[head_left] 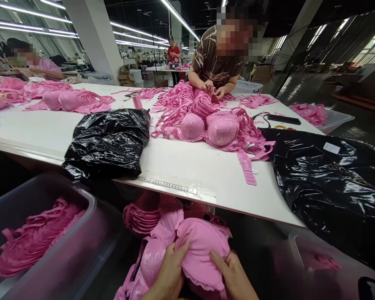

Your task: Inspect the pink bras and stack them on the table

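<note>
Below the table's near edge I hold a pink bra (203,243), the smooth inner side of one cup facing up. My left hand (171,266) grips the cup's left side, thumb on top. On the right side of the same cup, my right hand (231,271) presses with its thumb, the other fingers underneath. More pink cups with a shiny lace pattern (153,258) lie to the left of my left hand. Behind them is a stack of nested pink cups (142,218) under the table edge.
The white table (181,162) carries a row of pink bras (221,129), a black plastic bag (109,141) and a thread spool (136,101). Another black bag (331,179) hangs over the right side. Plastic bins (90,208) flank me. A co-worker (217,58) handles bras opposite.
</note>
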Demonstrator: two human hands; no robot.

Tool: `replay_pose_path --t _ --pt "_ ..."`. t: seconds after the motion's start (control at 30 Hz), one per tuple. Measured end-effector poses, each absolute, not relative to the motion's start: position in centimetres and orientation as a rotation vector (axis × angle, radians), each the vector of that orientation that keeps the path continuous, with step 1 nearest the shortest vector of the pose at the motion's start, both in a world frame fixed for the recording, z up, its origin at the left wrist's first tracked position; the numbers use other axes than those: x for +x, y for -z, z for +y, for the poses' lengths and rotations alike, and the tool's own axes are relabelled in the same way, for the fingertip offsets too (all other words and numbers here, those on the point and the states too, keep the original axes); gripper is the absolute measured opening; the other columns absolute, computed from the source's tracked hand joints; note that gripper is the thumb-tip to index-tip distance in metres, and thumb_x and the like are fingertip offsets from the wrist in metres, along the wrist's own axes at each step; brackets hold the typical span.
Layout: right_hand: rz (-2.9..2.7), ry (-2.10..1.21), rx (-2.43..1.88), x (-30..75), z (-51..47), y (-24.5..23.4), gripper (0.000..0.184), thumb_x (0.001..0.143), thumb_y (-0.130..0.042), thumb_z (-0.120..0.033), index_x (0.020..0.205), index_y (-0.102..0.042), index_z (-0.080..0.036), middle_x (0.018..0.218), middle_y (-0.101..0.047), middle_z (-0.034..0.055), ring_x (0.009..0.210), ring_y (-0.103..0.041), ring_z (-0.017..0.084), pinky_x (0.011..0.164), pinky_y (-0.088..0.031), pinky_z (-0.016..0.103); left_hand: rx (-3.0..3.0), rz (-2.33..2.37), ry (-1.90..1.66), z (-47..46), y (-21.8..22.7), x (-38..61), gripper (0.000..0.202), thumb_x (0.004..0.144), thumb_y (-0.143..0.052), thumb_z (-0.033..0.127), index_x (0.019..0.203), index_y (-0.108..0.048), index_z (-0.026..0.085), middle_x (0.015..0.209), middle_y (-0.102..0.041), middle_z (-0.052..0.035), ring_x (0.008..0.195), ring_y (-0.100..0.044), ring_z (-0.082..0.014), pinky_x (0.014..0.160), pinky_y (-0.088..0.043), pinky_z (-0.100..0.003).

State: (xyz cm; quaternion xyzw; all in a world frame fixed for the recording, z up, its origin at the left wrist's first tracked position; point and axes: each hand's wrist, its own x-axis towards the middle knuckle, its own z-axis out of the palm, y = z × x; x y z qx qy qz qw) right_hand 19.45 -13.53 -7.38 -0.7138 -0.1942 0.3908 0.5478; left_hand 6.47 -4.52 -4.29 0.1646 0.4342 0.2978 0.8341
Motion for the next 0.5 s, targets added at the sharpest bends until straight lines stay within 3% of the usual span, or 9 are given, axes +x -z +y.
replay_pose_path --t 0.13,0.23,0.33,0.5 --pt "-0.330 -1.037 -1.632 18.8 -13.1 7.6 0.043 0.067 -0.064 -0.060 0.065 -0.056 -0.018 0.061 -0.063 0.0023 0.059 -0.059 0.020 0.054 -0.049 0.029 0.355 0.876 -0.592 -4.7 4.7 6.4 0.037 0.068 -0.074 0.037 0.098 -0.065 0.017 0.106 -0.069 -0.0140 0.114 -0.056 -0.0308 0.102 -0.037 -0.047" --pt "-0.313 -1.045 -1.559 18.6 -12.7 6.7 0.044 0.064 -0.070 -0.055 0.082 -0.063 -0.016 0.083 -0.070 0.0079 0.081 -0.064 0.026 0.071 -0.052 0.035 0.346 0.820 -0.595 -4.8 4.3 6.5 0.042 0.062 -0.079 0.032 0.097 -0.064 0.015 0.101 -0.070 -0.0154 0.109 -0.059 -0.0321 0.100 -0.038 -0.047" --pt "-0.320 -1.071 -1.423 18.6 -12.3 5.8 0.058 0.062 -0.072 -0.052 0.107 -0.062 -0.015 0.103 -0.069 0.0127 0.099 -0.061 0.029 0.089 -0.046 0.042 0.345 0.831 -0.612 -4.6 3.4 6.7 0.041 0.059 -0.081 0.026 0.093 -0.063 0.013 0.093 -0.072 -0.0143 0.101 -0.063 -0.0320 0.097 -0.042 -0.047" --pt "-0.388 -1.086 -1.501 18.5 -12.6 5.6 0.062 0.063 -0.072 -0.051 0.112 -0.062 -0.014 0.112 -0.066 0.0135 0.111 -0.056 0.030 0.099 -0.041 0.041 0.378 0.826 -0.674 -3.7 1.8 6.7 0.041 0.062 -0.078 0.029 0.097 -0.062 0.013 0.091 -0.071 -0.0121 0.097 -0.064 -0.0310 0.091 -0.046 -0.045"
